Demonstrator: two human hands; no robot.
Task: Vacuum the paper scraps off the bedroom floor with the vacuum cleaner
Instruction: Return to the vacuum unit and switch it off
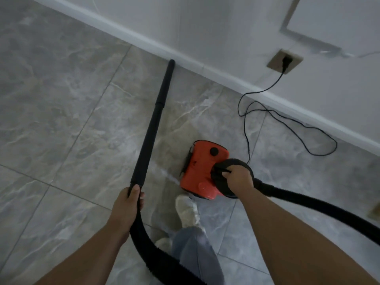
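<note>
grey marble floor tiles (61, 112), white wall (205, 27), baseboard (144, 41)

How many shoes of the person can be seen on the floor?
2. One pale shoe stands just below the red vacuum body; the other shoe, lower left, is partly hidden by the trouser leg.

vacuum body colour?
Orange-red vacuum body with black button and handle; shows in the head view.

The left hand (128, 200) gripped the wand (154, 124); the right hand (239, 177) grasped the vacuum (200, 167) on the floor (61, 120).
</note>
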